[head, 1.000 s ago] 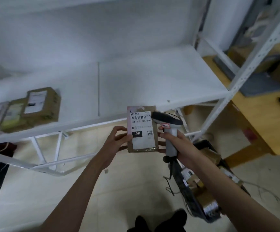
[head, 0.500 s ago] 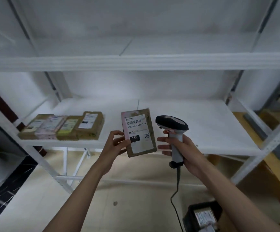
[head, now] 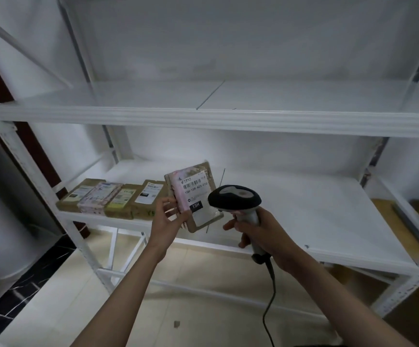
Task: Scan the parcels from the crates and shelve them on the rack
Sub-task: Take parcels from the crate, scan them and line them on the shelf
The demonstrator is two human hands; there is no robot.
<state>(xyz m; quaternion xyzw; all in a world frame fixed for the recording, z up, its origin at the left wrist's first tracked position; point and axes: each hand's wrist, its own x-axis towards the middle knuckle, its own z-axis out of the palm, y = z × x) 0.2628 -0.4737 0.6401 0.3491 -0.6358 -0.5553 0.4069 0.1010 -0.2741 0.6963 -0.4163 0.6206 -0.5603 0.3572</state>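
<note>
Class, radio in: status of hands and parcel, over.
Left hand holds parcel. Right hand grips scanner. Four parcels already on shelf; path clear.

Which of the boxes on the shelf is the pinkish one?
The second parcel from the left in the row on the lower shelf. Its wrapping is pale pink and white, while the three parcels beside it are plain brown cardboard with labels.

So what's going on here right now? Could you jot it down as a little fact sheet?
left hand: left hand holds a parcel upright, label toward the camera
right hand: right hand grips a corded scanner beside the parcel
label text: 15H shows on the label
shelved parcels: four parcels in a row at the lower shelf's left end
rack: white rack; no parcels on the visible part of the upper shelf
</note>
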